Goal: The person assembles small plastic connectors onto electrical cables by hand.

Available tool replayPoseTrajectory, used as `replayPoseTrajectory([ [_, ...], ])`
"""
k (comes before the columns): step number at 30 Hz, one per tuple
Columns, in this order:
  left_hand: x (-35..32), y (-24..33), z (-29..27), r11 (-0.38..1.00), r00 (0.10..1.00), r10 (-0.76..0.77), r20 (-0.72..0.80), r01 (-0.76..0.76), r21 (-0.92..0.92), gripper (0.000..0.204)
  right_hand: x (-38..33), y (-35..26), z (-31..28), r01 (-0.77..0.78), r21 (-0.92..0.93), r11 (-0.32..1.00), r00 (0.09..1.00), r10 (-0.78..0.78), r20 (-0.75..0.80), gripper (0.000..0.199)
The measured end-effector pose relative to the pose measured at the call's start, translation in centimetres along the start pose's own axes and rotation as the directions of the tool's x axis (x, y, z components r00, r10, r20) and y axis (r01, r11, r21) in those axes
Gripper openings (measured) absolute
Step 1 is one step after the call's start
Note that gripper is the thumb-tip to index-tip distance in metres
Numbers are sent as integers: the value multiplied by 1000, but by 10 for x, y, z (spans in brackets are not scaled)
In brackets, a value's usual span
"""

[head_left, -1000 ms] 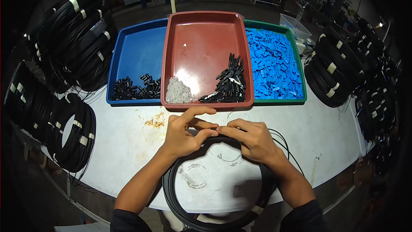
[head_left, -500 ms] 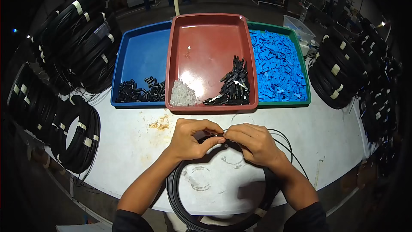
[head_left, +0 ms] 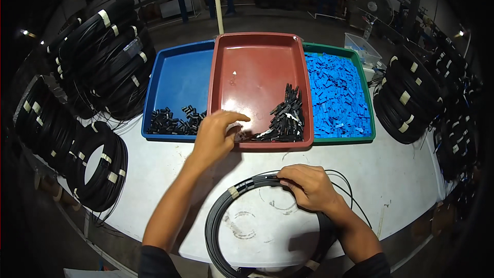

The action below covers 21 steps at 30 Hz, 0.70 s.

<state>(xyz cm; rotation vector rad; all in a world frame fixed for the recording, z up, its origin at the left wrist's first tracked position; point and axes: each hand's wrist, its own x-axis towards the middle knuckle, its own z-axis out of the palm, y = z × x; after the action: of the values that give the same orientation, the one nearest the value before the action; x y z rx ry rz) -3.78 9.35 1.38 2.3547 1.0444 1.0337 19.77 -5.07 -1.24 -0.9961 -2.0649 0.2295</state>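
My left hand reaches over the near left corner of the red tray, its thumb and index finger apart and nothing visible between them. It covers most of the small translucent pieces lying there. To the right in the same tray is a heap of slim black connector parts. My right hand pinches the far side of a black cable coil, where a short black connector piece shows beside the fingertips. Pale tape wraps the coil, and loose cable loops out to the right.
A blue tray with short black sleeves stands left of the red one. On the right, a green tray holds many blue clips. Taped cable coils are stacked along the table's left and right sides.
My left hand has let go of the cable and moved forward to the red tray. My right hand stays at the coil, slightly lower in view. The whole view has tilted up a little.
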Motion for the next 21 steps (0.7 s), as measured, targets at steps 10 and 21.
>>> replayPoseTrajectory([
  [10,60,-36,9,758,789,220,573,-508,409,19,5,-1,0,-31,35,999,1000,31,-1,18],
  [21,60,-43,14,663,708,318,631,-642,386,12,0,5,-2,-117,60,991,992,114,48,16],
])
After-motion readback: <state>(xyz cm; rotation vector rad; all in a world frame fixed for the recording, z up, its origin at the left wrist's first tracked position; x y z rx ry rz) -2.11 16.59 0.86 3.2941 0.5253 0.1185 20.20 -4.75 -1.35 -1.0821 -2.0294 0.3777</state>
